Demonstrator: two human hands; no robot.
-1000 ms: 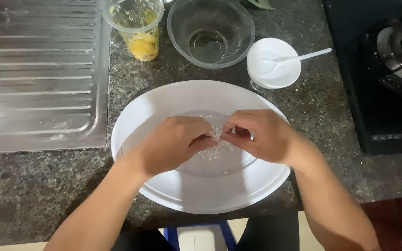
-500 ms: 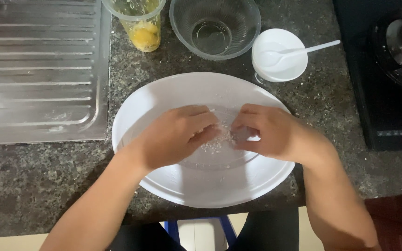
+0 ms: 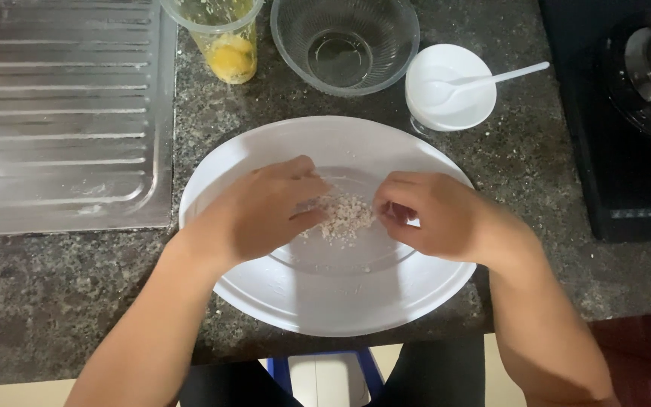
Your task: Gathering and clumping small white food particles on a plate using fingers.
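Two bare hands meet over a white plate [image 3: 325, 301] at the worktop's front edge, the left hand [image 3: 261, 211] and right hand [image 3: 435, 215] flanking a small crumb heap [image 3: 344, 215], curled fingers touching it from either side, gripping nothing firmly.

A plate [image 3: 325, 301] is sitting at the centre of the frame on the countertop [image 3: 54, 301], with a heap of crumbs [image 3: 344, 215] lying in its middle. The left hand [image 3: 261, 211] is resting just left of the heap, the right hand [image 3: 435, 215] just right. Along the top edge, a cup [image 3: 224, 38] is standing left of a bowl [image 3: 344, 41], and a small dish [image 3: 450, 94] holding a spoon [image 3: 491, 78] is sitting right of it. A draining board [image 3: 62, 113] is filling the upper left, a stove [image 3: 627, 113] the upper right.
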